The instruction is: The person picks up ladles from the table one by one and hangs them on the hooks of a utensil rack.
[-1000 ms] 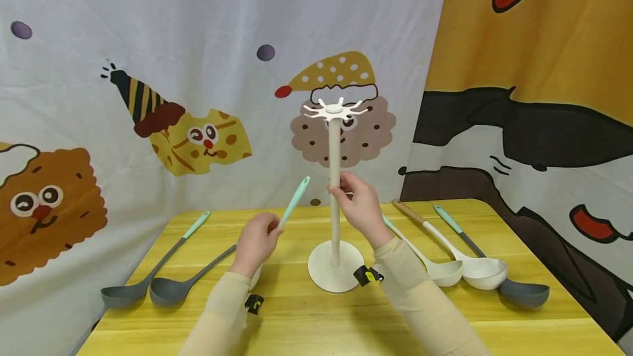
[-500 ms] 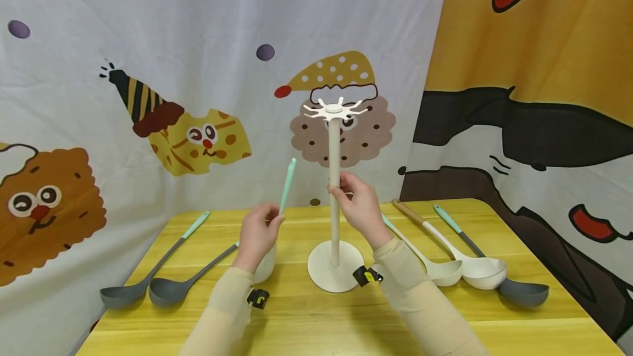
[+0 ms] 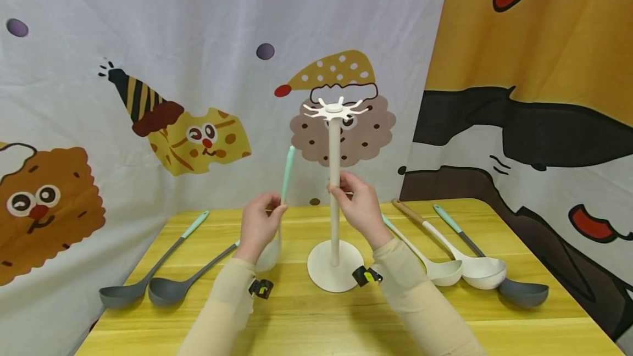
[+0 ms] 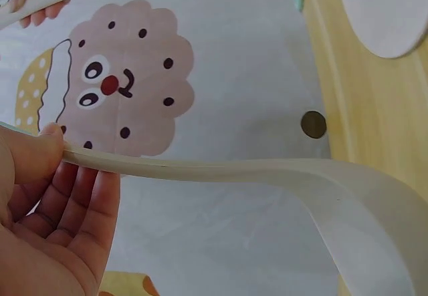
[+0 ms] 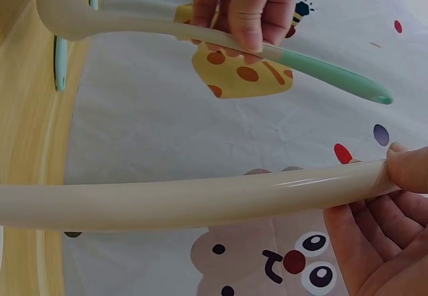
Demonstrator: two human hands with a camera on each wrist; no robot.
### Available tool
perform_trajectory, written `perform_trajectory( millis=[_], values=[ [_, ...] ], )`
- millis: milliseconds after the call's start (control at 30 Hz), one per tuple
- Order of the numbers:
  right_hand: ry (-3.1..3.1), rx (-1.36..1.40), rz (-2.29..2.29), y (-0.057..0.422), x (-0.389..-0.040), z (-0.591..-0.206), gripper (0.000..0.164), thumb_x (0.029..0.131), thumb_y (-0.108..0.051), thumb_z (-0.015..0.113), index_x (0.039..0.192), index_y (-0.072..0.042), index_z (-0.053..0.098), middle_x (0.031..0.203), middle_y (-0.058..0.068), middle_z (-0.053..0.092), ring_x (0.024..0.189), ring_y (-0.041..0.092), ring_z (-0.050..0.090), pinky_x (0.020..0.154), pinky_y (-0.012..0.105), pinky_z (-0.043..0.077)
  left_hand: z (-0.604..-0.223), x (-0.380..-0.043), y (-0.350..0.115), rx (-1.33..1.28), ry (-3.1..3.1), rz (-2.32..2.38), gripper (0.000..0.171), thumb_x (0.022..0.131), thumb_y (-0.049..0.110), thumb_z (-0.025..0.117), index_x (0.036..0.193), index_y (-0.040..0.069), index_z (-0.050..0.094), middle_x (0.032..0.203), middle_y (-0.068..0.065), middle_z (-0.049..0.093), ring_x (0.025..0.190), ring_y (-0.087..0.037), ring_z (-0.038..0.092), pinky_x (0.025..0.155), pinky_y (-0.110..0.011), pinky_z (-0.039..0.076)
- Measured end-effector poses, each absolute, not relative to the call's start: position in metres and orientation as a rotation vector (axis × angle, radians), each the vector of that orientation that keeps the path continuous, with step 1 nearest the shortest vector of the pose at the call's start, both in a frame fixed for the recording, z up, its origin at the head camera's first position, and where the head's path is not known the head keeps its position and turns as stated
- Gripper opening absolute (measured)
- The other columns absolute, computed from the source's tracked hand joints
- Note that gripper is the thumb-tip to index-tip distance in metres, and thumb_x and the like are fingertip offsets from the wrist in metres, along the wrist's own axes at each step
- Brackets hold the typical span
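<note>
My left hand [image 3: 260, 223] pinches a white ladle [image 4: 200, 170] by its stem, just below the mint-green handle [image 3: 288, 172]. The ladle is nearly upright, handle up, its bowl [image 3: 268, 257] hanging down and partly hidden behind the hand. My right hand [image 3: 360, 202] holds the post [image 5: 200, 199] of a cream utensil stand between thumb and fingers. The stand rises from a round base [image 3: 323, 276] on the table; a ring of hooks [image 3: 334, 109] tops it, with nothing hanging there. The left hand is just left of the stand.
On the left of the wooden table [image 3: 306, 323] lie two dark grey ladles [image 3: 123, 294] [image 3: 170, 291]. To the right lie a cream ladle [image 3: 445, 272], a white ladle with a brown handle [image 3: 484, 272] and a grey ladle [image 3: 524, 293]. A cartoon-printed curtain [image 3: 222, 26] hangs behind.
My left hand has risen slightly, lifting the ladle and swinging it from a rightward lean to nearly upright. More of its bowl shows now. The right hand stays on the post.
</note>
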State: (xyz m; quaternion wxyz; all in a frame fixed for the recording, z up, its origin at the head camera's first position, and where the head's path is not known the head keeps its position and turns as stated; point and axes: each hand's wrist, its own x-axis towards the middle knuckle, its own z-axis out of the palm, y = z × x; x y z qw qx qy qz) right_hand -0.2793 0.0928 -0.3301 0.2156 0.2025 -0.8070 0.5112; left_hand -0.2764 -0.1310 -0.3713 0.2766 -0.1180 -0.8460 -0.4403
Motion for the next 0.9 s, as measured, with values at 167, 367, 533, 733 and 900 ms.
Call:
perform_trajectory(
  millis=[167,367,533,733,900],
  values=[
    [-2.234,0.56,1.417,0.093,-0.279,-0.329,0.018,0.098,-0.01,0.063,0.115,-0.004,0.067,0.097,0.008,0.068,0.091,0.023,0.065,0.082,0.037,0.057,-0.365,-0.279,-0.128,-0.334,-2.24,-1.208,0.006,0.09,0.008,0.073,0.093,0.004,0.07,0.09,-0.009,0.066,0.087,-0.026,0.066,0.075,-0.041,0.056],
    [-2.225,0.559,1.426,0.093,-0.279,-0.33,0.019,0.098,-0.01,0.063,0.115,-0.002,0.066,0.097,0.009,0.068,0.091,0.023,0.066,0.082,0.038,0.057,-0.358,-0.28,-0.125,-0.354,-2.194,-1.278,0.007,0.09,0.008,0.073,0.093,0.003,0.07,0.09,-0.009,0.066,0.086,-0.025,0.066,0.074,-0.04,0.057],
    [-2.231,0.559,1.437,0.092,-0.278,-0.33,0.018,0.098,-0.011,0.063,0.115,-0.004,0.066,0.097,0.009,0.068,0.09,0.023,0.065,0.082,0.038,0.057,-0.351,-0.281,-0.122,-0.336,-2.179,-1.338,0.006,0.09,0.007,0.073,0.094,0.002,0.071,0.091,-0.01,0.068,0.086,-0.025,0.066,0.075,-0.04,0.057],
    [-2.224,0.558,1.435,0.092,-0.279,-0.331,0.018,0.098,-0.011,0.063,0.114,-0.004,0.067,0.096,0.008,0.068,0.09,0.022,0.065,0.081,0.038,0.057,-0.342,-0.282,-0.12,-0.326,-2.175,-1.374,0.007,0.092,0.009,0.071,0.096,0.003,0.071,0.093,-0.01,0.068,0.089,-0.026,0.065,0.077,-0.042,0.056],
    [-2.218,0.563,1.406,0.091,-0.279,-0.331,0.017,0.098,-0.01,0.063,0.113,-0.003,0.066,0.096,0.009,0.068,0.089,0.023,0.066,0.08,0.038,0.057,-0.334,-0.283,-0.118,-0.316,-2.159,-1.41,0.008,0.093,0.009,0.07,0.099,0.003,0.071,0.094,-0.01,0.068,0.09,-0.026,0.064,0.079,-0.043,0.055]
  ],
)
